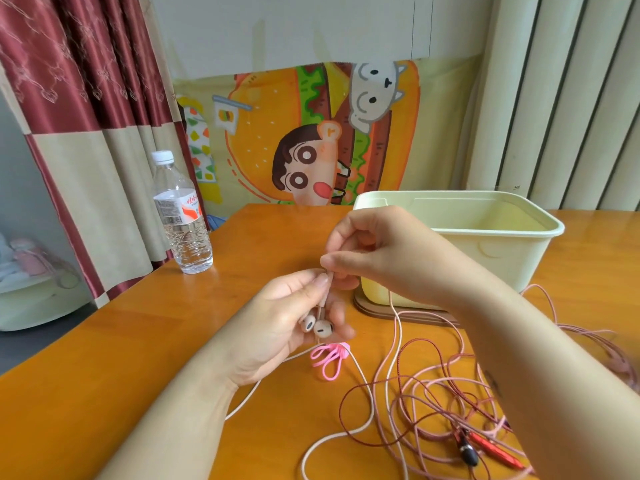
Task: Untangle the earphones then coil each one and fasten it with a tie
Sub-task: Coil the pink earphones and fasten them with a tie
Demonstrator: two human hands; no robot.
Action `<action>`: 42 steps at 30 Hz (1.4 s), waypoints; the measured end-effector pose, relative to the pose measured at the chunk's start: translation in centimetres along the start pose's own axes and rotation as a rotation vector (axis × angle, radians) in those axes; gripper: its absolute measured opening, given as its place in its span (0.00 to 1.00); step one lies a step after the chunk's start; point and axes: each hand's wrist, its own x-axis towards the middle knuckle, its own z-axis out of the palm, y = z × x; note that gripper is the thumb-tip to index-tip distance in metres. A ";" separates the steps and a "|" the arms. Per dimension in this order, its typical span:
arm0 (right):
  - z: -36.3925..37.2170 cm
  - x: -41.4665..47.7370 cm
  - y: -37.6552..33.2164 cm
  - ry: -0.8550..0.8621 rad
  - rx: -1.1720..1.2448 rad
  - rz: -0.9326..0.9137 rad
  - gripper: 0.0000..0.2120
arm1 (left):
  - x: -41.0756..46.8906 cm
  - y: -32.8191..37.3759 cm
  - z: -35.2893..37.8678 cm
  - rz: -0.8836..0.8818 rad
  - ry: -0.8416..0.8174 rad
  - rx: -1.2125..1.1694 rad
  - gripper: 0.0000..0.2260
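Left hand (277, 323) grips earbuds (317, 325) below right hand (367, 251).

2 pale pink earbuds (318, 328) sit side by side in the left hand (277, 327), stems up, and the right hand (363, 247) pinches above them. Their pale cable (303, 460) trails below in loose loops. Bright pink ties (329, 360) lie bundled just beneath. Rightward sprawls a tangle of dark red and pink braided cables (450, 403), seemingly with a red remote (495, 448).

Glossy orange wooden table (104, 358) is set against a pale wall (311, 26), on which a cartoon burger cloth (277, 133) is hung. Red-and-beige satin curtain (69, 98) is seen at left, cream vertical slats (571, 98) at right.
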 end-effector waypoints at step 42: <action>1.9 0.4 2.4 0.026 0.168 0.057 0.15 | -0.6 1.1 -1.9 0.046 -0.411 -0.461 0.14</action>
